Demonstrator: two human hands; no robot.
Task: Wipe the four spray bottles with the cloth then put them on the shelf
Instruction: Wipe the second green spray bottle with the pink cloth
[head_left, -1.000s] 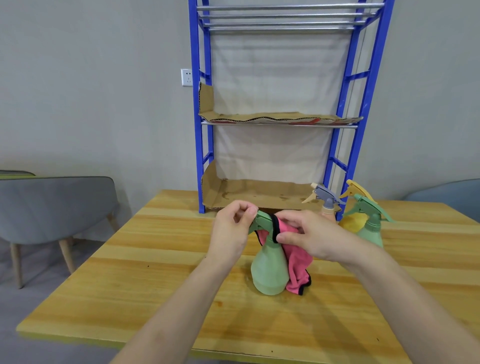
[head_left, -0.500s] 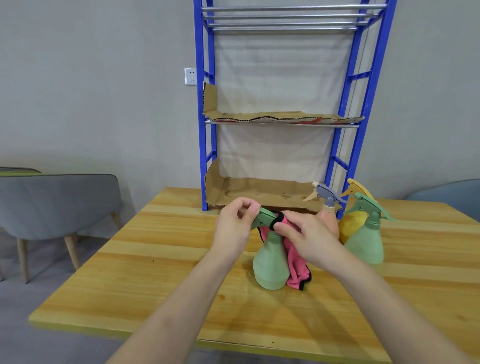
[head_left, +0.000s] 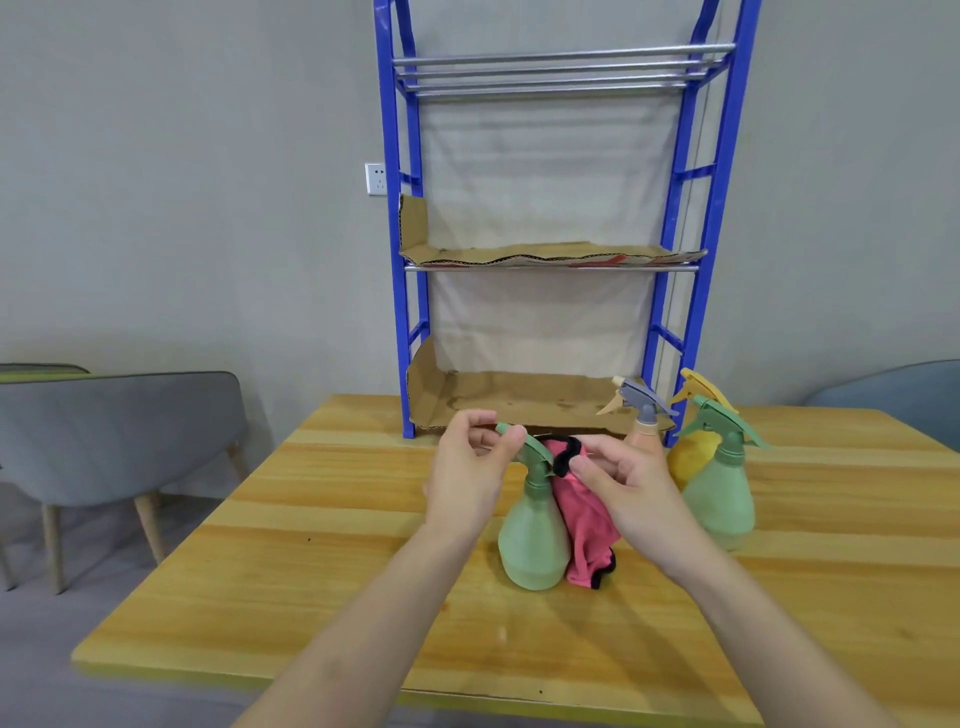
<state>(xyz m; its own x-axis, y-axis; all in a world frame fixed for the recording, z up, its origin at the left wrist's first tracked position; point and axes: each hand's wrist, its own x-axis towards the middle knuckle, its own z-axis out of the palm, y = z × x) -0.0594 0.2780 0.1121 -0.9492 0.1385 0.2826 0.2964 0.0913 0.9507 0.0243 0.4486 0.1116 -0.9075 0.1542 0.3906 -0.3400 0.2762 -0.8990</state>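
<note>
None of the bottles is yet placed on the shelf (head_left: 519, 400): all four are found on the tabletop (head_left: 337, 519), so shelving is judged undone and wiping barely begun. The near green bottle (head_left: 532, 540) is steadied by the left hand (head_left: 467, 467), its fingers pinched on the nozzle tip. The pink cloth (head_left: 587, 525), draped beside the neck, is gripped by the right hand (head_left: 623, 483). The other three bottles (head_left: 719, 499) are left grouped nearby.

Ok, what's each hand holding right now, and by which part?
The left hand pinches the near green spray bottle by its nozzle tip. The right hand pinches the pink cloth at its black-trimmed top edge, beside the bottle's neck.
</note>
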